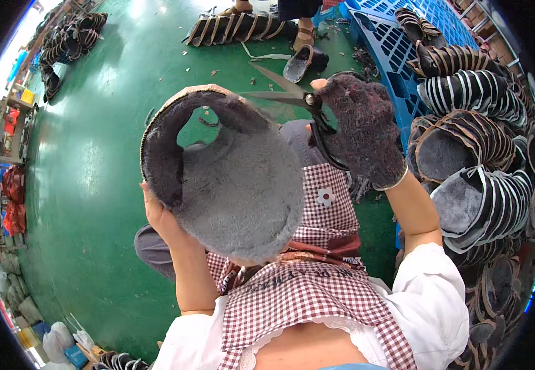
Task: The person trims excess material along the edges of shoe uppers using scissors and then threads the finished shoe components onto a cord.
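My left hand [163,216] grips the lower left edge of a grey fur-lined slipper [240,191], held up in front of my checked apron. Its fluffy sole faces me, and the dark opening at its upper left lets the green floor show through. My right hand [366,129], in a dark knitted glove with bare fingertips, is closed around the handles of a pair of scissors [307,98]. The blades are spread and point left. The lower blade reaches the slipper's top edge; whether it touches the fur I cannot tell. Most of my left fingers are behind the slipper.
On the right, a blue plastic pallet [381,43] carries stacked slippers [471,92], with more piled beside me. A bundle of slippers [236,29] lies ahead near another person's feet [304,34]. Shelves [2,154] line the left; scraps litter the green floor [82,246].
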Motion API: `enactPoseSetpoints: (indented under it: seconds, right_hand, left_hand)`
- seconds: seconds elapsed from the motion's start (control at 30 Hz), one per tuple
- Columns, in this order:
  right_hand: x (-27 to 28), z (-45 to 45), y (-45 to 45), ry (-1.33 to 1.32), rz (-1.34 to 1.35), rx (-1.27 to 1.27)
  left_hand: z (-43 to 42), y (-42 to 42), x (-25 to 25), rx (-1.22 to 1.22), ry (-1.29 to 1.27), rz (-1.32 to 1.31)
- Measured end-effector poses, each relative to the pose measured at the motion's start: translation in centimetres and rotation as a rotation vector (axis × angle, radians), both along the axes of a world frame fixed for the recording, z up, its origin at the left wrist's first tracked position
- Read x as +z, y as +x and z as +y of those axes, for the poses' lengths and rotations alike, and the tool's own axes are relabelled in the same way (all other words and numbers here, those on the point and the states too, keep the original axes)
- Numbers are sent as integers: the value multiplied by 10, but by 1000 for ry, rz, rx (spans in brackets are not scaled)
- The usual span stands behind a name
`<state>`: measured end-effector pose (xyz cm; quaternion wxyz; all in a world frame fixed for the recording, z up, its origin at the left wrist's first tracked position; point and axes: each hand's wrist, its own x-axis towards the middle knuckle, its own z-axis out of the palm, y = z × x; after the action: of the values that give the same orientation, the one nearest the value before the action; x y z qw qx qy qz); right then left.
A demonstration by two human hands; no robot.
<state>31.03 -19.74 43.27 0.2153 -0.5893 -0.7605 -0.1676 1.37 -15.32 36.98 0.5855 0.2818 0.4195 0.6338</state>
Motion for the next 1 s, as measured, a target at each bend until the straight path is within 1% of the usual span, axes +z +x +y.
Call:
enactPoseSetpoints:
  seconds: [0.07,0.1,0.2,0.23,0.27,0.3,0.37,0.43,0.47,0.53,0.57,0.6,0.67,0.7,0.77,0.9,0.97,1.0]
  right_hand:
    - [2,-3,-4,30,-115,17]
    - [0,-1,-8,-5,-257,-36]
    - [-3,5,-17,38,-188,22]
    - [-6,10,-20,95,-200,40]
    - [-5,13,-23,95,-199,44]
    - [-3,15,-26,83,-227,35]
    - [-2,20,-29,72,-250,34]
    - [-4,27,-26,-45,-29,208]
    - [-5,28,-26,-45,-29,219]
    - [-6,32,-25,78,-143,160]
    - [-4,33,-23,143,-178,204]
    - [-1,34,-24,139,-179,210]
    - [5,34,-25,159,-408,139]
    - [0,36,-24,156,-407,136]
    - [-12,43,-24,60,-85,287]
    - [-1,41,-25,42,-185,268]
    - [0,41,-20,1,-70,226]
    - [1,42,-17,0,-72,234]
  left_hand:
    - [1,-3,-4,-112,50,-136]
    - [-1,-4,-3,-110,51,-137]
    - [-9,4,8,-126,35,-116]
    - [-11,8,9,-161,21,-200]
    - [-13,8,10,-193,5,-283]
    - [-15,7,12,-188,5,-280]
    - [-16,2,16,-240,-15,-360]
    - [-11,-7,14,-241,-1,-345]
    - [-9,-11,10,-251,8,-335]
    - [-1,-24,1,-256,10,-351]
    - [1,-27,-2,-272,7,-365]
    - [-1,-28,-4,-266,4,-366]
    - [-3,-22,5,-286,18,-340]
    - [-2,-23,5,-289,15,-340]
    - [1,-26,4,-307,36,-134]
    - [10,-36,-7,-268,-23,-161]
    - [12,-36,-5,-313,12,-241]
    - [13,-35,-3,-305,12,-243]
